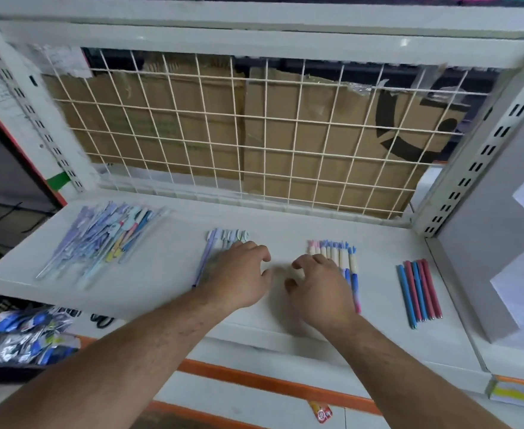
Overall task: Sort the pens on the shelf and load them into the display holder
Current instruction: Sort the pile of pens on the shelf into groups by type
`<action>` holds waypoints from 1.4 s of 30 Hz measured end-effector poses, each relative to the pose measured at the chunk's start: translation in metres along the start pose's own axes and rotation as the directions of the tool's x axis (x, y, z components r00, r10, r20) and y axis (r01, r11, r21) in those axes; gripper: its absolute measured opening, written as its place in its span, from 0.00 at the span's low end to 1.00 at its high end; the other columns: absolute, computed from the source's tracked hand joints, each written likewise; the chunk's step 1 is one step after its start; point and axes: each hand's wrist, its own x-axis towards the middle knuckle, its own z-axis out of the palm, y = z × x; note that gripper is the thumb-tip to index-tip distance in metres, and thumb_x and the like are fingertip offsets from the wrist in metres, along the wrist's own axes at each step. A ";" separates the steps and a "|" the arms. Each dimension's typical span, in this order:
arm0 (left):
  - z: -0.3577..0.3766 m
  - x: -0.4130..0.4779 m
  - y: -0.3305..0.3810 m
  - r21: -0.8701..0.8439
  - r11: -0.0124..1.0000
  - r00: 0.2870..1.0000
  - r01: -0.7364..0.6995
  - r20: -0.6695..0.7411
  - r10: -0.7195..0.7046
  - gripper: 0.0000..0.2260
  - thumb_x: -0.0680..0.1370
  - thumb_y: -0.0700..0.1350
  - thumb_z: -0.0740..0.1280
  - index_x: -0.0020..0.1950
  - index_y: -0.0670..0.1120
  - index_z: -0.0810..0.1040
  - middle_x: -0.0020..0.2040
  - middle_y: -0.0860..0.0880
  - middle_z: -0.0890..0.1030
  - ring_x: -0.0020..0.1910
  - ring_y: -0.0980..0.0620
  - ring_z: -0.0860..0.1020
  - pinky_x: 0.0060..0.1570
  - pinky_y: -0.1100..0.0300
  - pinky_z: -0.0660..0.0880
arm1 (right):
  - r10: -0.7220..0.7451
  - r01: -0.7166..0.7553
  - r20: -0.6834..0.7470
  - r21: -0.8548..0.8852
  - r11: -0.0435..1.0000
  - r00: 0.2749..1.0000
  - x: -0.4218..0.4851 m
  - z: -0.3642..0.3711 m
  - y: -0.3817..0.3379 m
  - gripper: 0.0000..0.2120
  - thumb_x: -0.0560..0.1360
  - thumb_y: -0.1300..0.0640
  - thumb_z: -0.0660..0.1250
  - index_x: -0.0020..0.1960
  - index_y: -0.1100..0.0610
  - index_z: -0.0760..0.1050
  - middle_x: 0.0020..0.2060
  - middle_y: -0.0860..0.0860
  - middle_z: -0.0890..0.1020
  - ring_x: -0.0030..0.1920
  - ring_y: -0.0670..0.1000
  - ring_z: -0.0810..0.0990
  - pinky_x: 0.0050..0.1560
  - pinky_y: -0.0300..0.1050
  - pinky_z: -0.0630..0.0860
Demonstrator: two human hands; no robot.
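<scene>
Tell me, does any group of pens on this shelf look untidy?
Yes. The pile at the far left is jumbled, its pens crossing and fanning out, while the red and blue pens at the right lie side by side in a neat row.

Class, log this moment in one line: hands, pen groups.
left hand: over pastel pen row | right hand: over cream-capped pen row | mixed pile: far left | red-blue pens: far right
</scene>
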 end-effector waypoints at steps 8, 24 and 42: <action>-0.039 -0.013 -0.084 0.016 1.000 1.000 0.000 0.024 0.000 0.11 0.76 0.51 0.65 0.55 0.49 0.79 0.54 0.50 0.79 0.56 0.45 0.74 0.56 0.52 0.72 | -0.035 0.037 0.056 -0.031 0.999 0.998 0.022 0.044 -0.085 0.16 0.75 0.51 0.68 0.61 0.53 0.78 0.55 0.51 0.79 0.59 0.54 0.76 0.50 0.44 0.74; -0.105 -0.005 -0.247 0.375 0.919 0.972 0.123 0.141 -0.188 0.17 0.75 0.45 0.66 0.63 0.41 0.73 0.57 0.42 0.78 0.57 0.42 0.75 0.44 0.55 0.69 | -0.026 0.032 0.038 -0.141 0.990 0.999 0.058 0.139 -0.230 0.16 0.76 0.47 0.65 0.61 0.50 0.77 0.57 0.49 0.79 0.57 0.53 0.78 0.45 0.43 0.70; -0.096 0.020 -0.235 0.203 0.971 0.958 0.129 0.228 -0.175 0.18 0.71 0.43 0.70 0.58 0.40 0.72 0.51 0.43 0.79 0.51 0.43 0.80 0.39 0.56 0.70 | 0.084 -0.077 0.058 -0.101 0.992 0.995 0.059 0.130 -0.225 0.15 0.77 0.47 0.66 0.61 0.49 0.78 0.57 0.46 0.80 0.50 0.49 0.82 0.49 0.44 0.77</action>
